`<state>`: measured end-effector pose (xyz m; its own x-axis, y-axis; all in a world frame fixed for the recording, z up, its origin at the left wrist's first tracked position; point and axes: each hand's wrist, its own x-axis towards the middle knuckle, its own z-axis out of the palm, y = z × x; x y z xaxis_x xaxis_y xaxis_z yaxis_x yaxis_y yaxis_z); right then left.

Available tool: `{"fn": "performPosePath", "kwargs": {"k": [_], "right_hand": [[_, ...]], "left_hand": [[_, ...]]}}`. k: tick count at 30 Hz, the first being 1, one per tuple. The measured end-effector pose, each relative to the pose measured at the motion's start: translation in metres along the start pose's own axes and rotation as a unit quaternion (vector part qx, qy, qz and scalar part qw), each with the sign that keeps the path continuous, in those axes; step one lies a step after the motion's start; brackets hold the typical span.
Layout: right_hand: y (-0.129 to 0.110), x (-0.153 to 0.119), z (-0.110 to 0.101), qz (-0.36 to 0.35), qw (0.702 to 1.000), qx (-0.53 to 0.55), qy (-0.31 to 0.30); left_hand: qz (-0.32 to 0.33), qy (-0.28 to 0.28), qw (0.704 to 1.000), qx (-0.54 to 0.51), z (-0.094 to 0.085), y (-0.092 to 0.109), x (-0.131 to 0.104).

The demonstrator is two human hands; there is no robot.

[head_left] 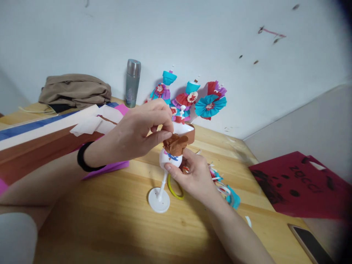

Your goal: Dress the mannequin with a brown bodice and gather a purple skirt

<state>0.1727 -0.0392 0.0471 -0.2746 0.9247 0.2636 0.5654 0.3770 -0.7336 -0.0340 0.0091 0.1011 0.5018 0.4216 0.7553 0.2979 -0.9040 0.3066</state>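
Observation:
A small white dress-form figure [165, 159] stands tilted on a thin stem with a round base [159, 200]. My right hand [196, 175] is closed around its rounded lower body, thumb in front. Ruffled brown crepe paper [176, 144] is bunched around the figure's middle, and my left hand [143, 128] pinches this paper's upper left edge between thumb and fingers. Above the ruffle shows the white upper body with a brown band [190, 135] at its side. Red paper and a white knob [182, 109] top the figure. Small blue and pink bits sit below the ruffle.
Dressed figures in turquoise [210, 106] and red paper stand by the wall, near a thermos flask [133, 83]. Paper sheets [49, 146] and brown cloth [75, 90] lie left. Right are a yellow ring [173, 189], paper scraps [233, 197], a red bag [299, 187] and a phone [313, 244].

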Motion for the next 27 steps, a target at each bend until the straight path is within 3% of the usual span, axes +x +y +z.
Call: {"fn": "performPosePath", "kwargs": {"k": [7,13,15,19,21,24,27], "right_hand": [[0.000,0.000,0.000,0.007,1.000,0.020,-0.011],[0.005,0.002,0.000,0.026,0.995,0.099,-0.008],[0.007,0.003,-0.001,0.028,0.993,0.110,0.012],[0.010,0.007,-0.003,0.024,0.990,0.131,0.046],[0.012,0.008,-0.004,0.015,0.993,0.108,0.048],[0.016,0.010,-0.006,-0.002,0.998,0.055,0.037],[0.023,0.012,-0.009,0.006,0.997,0.082,0.010]], "left_hand": [[-0.031,0.024,0.999,-0.037,0.001,0.002,0.001],[-0.205,0.097,0.962,-0.153,0.010,-0.007,0.002],[-0.231,0.061,0.952,-0.192,0.014,-0.013,0.003],[-0.229,-0.111,0.934,-0.251,0.033,-0.022,-0.001],[-0.213,-0.167,0.929,-0.252,0.044,-0.023,-0.005],[-0.196,-0.191,0.943,-0.192,0.055,-0.020,-0.012],[-0.171,-0.194,0.946,-0.193,0.058,-0.018,-0.014]]}}
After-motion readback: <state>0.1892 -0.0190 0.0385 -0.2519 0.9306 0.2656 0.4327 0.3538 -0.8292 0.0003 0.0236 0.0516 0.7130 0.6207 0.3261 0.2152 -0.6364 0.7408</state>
